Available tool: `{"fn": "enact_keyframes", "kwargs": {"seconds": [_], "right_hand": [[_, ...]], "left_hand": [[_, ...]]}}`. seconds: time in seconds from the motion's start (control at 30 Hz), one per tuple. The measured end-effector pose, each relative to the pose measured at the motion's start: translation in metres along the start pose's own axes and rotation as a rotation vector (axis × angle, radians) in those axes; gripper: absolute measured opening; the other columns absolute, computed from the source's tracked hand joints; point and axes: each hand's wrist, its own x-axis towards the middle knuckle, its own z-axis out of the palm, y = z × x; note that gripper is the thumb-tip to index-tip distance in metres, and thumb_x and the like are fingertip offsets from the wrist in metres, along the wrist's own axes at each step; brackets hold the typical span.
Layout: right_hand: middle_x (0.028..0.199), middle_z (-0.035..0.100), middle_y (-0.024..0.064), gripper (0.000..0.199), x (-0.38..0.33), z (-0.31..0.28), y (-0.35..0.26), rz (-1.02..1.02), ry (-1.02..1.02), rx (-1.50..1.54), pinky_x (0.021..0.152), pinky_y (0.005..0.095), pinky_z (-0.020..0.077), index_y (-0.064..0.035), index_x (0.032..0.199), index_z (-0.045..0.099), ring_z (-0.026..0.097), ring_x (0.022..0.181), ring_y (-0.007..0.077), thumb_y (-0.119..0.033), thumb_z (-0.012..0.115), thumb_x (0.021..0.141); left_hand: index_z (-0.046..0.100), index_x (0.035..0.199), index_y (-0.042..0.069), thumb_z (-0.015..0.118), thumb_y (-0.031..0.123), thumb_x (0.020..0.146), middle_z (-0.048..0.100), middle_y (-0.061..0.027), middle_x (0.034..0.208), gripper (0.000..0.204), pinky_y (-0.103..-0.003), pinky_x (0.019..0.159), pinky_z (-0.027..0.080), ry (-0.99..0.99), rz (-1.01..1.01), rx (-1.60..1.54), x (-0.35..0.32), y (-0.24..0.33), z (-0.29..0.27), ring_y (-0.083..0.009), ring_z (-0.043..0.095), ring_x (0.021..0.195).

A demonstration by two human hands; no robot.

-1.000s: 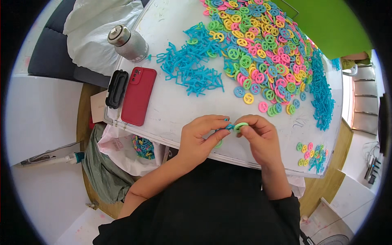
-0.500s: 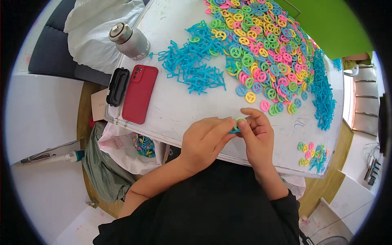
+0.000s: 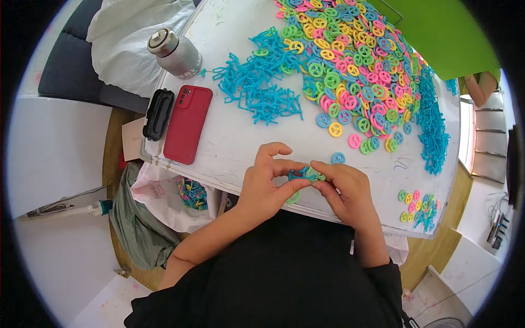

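A white desk (image 3: pixel 240 156) dominates the room, its far edge cut off by the view and its far right corner hidden by a green panel (image 3: pixel 437 38), where another person's arm (image 3: pixel 482 90) shows only in part. Past the left edge, a white sack (image 3: pixel 128 46) covers part of a dark seat (image 3: pixel 68 76). A heap of colored wheels (image 3: pixel 363 71) spreads over the far side, flanked by a left pile of blue pieces (image 3: pixel 268 101) and a right pile (image 3: pixel 433 134) along the right edge. Near the front edge, the left hand (image 3: pixel 262 186) and right hand (image 3: pixel 350 191) meet, with open surface leftward to a red phone (image 3: pixel 187 126) and rightward to a small cluster (image 3: pixel 416 206) by the near right corner. A silver bottle (image 3: pixel 180 57) and black case (image 3: pixel 158 115) line the left edge. A loose blue wheel (image 3: pixel 338 158) lies just beyond the right hand. Right thumb and fingers pinch a green wheel (image 3: pixel 315 174) against a blue frame (image 3: pixel 295 174) gripped by the left; fingertips cover both, so whether they are joined is unclear.
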Motion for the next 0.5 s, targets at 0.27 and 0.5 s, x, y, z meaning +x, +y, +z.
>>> {"fn": "enact_keyframes", "kwargs": {"seconds": [0.27, 0.5], "right_hand": [[0.08, 0.064, 0.0063, 0.038, -0.005, 0.011, -0.001, 0.435, -0.037, 0.637, 0.062, 0.0241, 0.0524, 0.0, 0.131, 0.06, 0.061, 0.068, 0.0087, -0.002, 0.062, 0.093], [0.087, 0.064, 0.009, 0.043, -0.006, 0.015, -0.009, 0.323, 0.1, 0.497, 0.064, 0.0275, 0.0517, -0.001, 0.132, 0.058, 0.062, 0.073, 0.0138, -0.002, 0.065, 0.09]], "left_hand": [[0.065, 0.112, 0.007, 0.082, 0.019, 0.078, 0.071, -0.0094, 0.097, 0.04, -0.037, 0.075, 0.054, 0.05, 0.508, 0.717, 0.003, 0.013, -0.007, -0.0276, 0.069, 0.091], [0.071, 0.101, 0.004, 0.08, 0.009, 0.079, 0.071, -0.0111, 0.093, 0.025, -0.034, 0.073, 0.053, 0.304, 0.373, 0.898, -0.044, 0.048, -0.073, -0.0253, 0.069, 0.082]]}}
